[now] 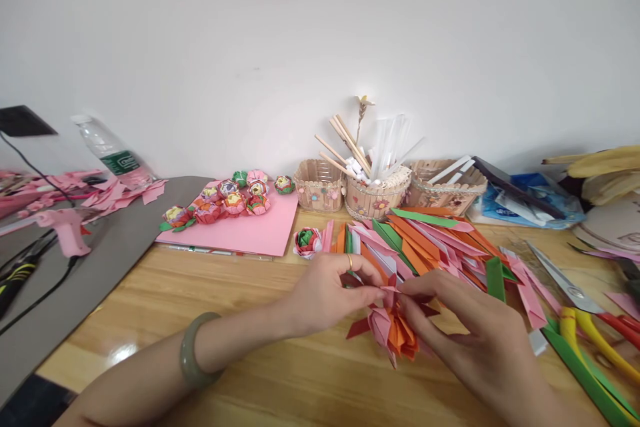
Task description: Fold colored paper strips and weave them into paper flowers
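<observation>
Between my two hands is a pink and orange folded-paper flower [393, 330], held above the wooden table. My left hand [335, 293] pinches a pink petal at the flower's top with thumb and forefinger. From the other side, my right hand [465, 327] grips the same upper part between its thumb and fingers. Dark red pointed paper pieces stick out at the flower's sides. Just behind my hands lies a heap of folded paper strips [415, 243] in orange, pink, green and white. A small finished paper flower [307, 241] sits near my left hand.
Several paper flowers [233, 203] rest on pink paper sheets [267, 233]. Wooden baskets [377, 197] with sticks stand along the wall. Scissors [575, 290] and yellow-handled scissors [570, 327] lie at right. At left are a pink glue gun [67, 230], its cord, pliers [20, 273] and a bottle [113, 150].
</observation>
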The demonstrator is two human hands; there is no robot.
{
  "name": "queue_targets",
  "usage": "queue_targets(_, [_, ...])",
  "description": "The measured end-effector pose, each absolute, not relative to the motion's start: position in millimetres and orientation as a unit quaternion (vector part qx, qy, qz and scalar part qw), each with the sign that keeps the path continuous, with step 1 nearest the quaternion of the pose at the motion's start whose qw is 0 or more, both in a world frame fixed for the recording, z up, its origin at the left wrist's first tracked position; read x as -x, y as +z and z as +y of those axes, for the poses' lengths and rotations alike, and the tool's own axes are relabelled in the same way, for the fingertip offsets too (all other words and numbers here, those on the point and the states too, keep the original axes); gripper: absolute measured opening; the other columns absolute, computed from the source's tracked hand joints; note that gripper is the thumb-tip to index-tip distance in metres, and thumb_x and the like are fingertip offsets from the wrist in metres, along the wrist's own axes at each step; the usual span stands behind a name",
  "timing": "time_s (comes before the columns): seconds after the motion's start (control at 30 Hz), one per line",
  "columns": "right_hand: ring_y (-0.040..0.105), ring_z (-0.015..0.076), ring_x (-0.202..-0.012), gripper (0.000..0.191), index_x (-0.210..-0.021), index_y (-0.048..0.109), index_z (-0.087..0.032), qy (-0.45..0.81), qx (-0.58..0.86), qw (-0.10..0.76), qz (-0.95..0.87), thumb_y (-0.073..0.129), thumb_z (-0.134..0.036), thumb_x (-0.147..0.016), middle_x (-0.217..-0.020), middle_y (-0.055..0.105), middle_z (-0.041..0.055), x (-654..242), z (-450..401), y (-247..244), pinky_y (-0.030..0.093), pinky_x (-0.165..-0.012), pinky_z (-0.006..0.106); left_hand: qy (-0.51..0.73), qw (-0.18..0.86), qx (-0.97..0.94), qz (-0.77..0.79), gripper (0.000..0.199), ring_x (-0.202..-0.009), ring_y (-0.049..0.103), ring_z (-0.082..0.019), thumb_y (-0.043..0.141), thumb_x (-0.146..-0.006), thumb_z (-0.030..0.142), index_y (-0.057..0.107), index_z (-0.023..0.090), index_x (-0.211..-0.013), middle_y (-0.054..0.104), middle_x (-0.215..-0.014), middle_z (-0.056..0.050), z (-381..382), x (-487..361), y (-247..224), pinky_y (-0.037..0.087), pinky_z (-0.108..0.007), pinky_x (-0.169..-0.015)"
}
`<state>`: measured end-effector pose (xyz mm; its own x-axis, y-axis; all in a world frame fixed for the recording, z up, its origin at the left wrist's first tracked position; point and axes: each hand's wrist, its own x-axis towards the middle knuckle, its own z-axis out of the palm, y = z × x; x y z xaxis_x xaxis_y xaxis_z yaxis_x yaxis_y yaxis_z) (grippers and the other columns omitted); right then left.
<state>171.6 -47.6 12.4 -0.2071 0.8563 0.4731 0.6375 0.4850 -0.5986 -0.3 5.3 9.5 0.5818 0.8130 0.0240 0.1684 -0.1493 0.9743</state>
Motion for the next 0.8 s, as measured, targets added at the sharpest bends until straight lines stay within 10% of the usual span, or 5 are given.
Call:
queue_targets(0.17, [0.058,0.0135,-0.058,0.020,-0.069,0.060,-0.020,0.316,0.538,0.354,-0.697,0.050,-0.033,-0.081,-0.064,0.065,0.0008,-169.9,-41.3,18.2,0.045,-0.053,0.023,0.324,0.533,-0.703,0.342,0.018,-0.061,0.054,-0.009,0.060,-0.074,0.029,0.060,0.012,-0.069,0.062,-0.068,-0.003,5.9,0.0,8.6,0.043,-0.019,-0.056])
queue_targets(0.5, [0.055,0.0125,-0.056,0.016,-0.068,0.056,-0.021,0.257,0.527,0.358,-0.727,0.050,-0.026,-0.082,-0.063,0.062,-0.0001,-169.6,-43.4,11.7,0.044,-0.052,0.023,0.368,0.403,-0.788,0.286,0.009,-0.064,0.052,-0.010,0.055,-0.073,0.012,0.055,0.014,-0.065,0.057,-0.068,-0.001,2.4,1.5,6.2,0.042,-0.021,-0.061])
queue_targets(0.8, [0.056,0.0115,-0.055,0.007,-0.077,0.056,-0.022,0.123,0.476,0.384,-0.781,0.052,-0.017,-0.081,-0.064,0.062,-0.0005,-173.5,-45.6,9.7,0.044,-0.052,0.024,0.323,0.650,-0.633,0.270,0.004,-0.065,0.055,-0.011,0.056,-0.072,0.016,0.059,0.013,-0.072,0.058,-0.068,-0.001,12.7,4.3,14.8,0.043,-0.023,-0.064])
